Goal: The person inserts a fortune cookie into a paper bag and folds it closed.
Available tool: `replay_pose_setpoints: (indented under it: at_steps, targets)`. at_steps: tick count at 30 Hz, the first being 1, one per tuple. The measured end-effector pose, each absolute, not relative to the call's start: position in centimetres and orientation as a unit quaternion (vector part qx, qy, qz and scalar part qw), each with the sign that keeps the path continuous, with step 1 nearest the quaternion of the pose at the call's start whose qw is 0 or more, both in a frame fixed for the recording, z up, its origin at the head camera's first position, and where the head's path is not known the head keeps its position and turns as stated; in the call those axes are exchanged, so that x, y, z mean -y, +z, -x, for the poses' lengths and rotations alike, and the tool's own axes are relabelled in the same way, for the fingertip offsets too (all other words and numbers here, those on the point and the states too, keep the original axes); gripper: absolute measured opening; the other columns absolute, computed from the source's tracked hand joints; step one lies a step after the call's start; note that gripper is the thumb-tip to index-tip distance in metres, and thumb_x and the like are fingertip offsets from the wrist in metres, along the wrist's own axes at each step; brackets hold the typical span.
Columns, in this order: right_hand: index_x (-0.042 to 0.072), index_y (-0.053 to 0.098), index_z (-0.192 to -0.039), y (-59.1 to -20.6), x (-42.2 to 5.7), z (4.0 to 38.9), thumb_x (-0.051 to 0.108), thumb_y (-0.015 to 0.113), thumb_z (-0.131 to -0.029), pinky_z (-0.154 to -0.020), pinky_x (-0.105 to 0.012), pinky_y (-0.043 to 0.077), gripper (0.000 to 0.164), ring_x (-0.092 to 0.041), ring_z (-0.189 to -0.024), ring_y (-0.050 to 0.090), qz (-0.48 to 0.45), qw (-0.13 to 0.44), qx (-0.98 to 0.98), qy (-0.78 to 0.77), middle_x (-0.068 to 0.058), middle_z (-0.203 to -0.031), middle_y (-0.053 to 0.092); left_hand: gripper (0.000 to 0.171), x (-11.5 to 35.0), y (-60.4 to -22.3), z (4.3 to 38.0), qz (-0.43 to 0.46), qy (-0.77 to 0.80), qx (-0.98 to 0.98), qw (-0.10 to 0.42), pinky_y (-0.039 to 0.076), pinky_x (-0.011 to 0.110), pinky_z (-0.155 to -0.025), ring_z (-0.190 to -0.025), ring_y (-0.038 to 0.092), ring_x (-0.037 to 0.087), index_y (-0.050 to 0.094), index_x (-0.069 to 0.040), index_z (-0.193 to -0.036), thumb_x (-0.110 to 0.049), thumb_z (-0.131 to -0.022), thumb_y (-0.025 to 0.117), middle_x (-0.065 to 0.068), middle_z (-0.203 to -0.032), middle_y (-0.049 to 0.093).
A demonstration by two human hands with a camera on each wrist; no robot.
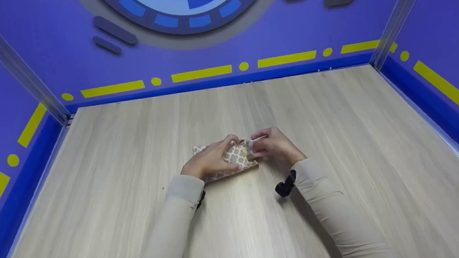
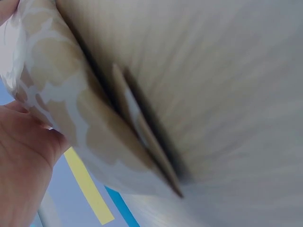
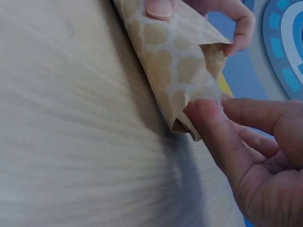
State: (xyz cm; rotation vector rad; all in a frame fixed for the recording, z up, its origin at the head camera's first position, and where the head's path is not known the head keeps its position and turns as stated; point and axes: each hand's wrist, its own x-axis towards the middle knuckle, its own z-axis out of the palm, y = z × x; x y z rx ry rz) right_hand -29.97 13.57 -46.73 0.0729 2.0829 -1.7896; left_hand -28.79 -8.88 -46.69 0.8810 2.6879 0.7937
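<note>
A flat package in beige paper with a white lattice pattern lies over the wooden table. My left hand grips it from the left, its thumb along the near side and its fingers over the far edge. At the package's right end the paper stands open and crumpled, with folded flaps. There my right hand pinches a clear, shiny strip, perhaps tape or film, between thumb and forefinger. What lies inside the wrapping is hidden. Along the lower side in the left wrist view, a thin paper flap sticks out.
The light wooden table reaches back to a blue-purple wall with yellow marks. Side walls with metal corner posts close it in left and right. A black strap hangs from the right wrist, close above the table.
</note>
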Motion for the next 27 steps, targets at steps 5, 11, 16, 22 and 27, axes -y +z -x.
replay_pose_setpoints:
  at_steps: [5, 11, 16, 22, 27]
  targets:
    - [-0.011, 0.051, -0.126, -46.8, -13.3, 30.0, 0.001, 0.064, -0.086, -0.068, -0.023, 0.057, 0.044, -0.012, -0.071, 0.066, -0.019, 0.193, -0.750, -0.633, -0.008, -0.087, 0.063, 0.068, 8.9, -46.6, 28.7, -0.292, 0.260, -0.915, 0.103, 0.046, 0.041, -0.095, -0.116, 0.055, 0.020, 0.037, -0.033, -0.132, -0.044, -0.075, 0.073, 0.002, -0.135, 0.055]
    - [-0.011, 0.053, -0.124, -46.8, -13.1, 30.0, -0.002, 0.062, -0.085, -0.068, -0.023, 0.057, 0.041, -0.012, -0.070, 0.067, -0.019, 0.194, -0.747, -0.636, -0.010, -0.088, 0.064, 0.069, 8.9, -46.5, 28.7, -0.285, 0.256, -0.918, 0.107, 0.047, 0.042, -0.094, -0.113, 0.055, 0.020, 0.036, -0.034, -0.133, -0.045, -0.076, 0.072, 0.004, -0.133, 0.055]
    - [-0.010, 0.053, -0.122, -46.9, -12.9, 30.1, -0.002, 0.063, -0.086, -0.067, -0.023, 0.057, 0.039, -0.012, -0.070, 0.067, -0.021, 0.199, -0.741, -0.641, -0.007, -0.083, 0.065, 0.068, 8.9, -46.5, 28.7, -0.282, 0.258, -0.917, 0.109, 0.046, 0.042, -0.097, -0.119, 0.054, 0.021, 0.036, -0.035, -0.133, -0.045, -0.076, 0.072, 0.004, -0.135, 0.054]
    - [-0.008, 0.057, -0.118, -47.1, -12.5, 30.1, -0.003, 0.064, -0.084, -0.062, -0.022, 0.056, 0.035, -0.012, -0.065, 0.066, -0.031, 0.197, -0.736, -0.647, -0.006, -0.081, 0.066, 0.069, 8.9, -46.6, 28.7, -0.284, 0.268, -0.914, 0.108, 0.045, 0.042, -0.098, -0.119, 0.054, 0.020, 0.036, -0.035, -0.133, -0.045, -0.076, 0.074, 0.004, -0.134, 0.055]
    - [-0.008, 0.058, -0.117, -47.1, -12.3, 30.0, -0.001, 0.065, -0.084, -0.059, -0.021, 0.055, 0.035, -0.011, -0.061, 0.065, -0.026, 0.194, -0.739, -0.645, -0.005, -0.078, 0.065, 0.069, 9.0, -46.7, 28.8, -0.290, 0.271, -0.912, 0.106, 0.044, 0.042, -0.100, -0.121, 0.053, 0.021, 0.037, -0.033, -0.133, -0.044, -0.076, 0.074, 0.004, -0.135, 0.054]
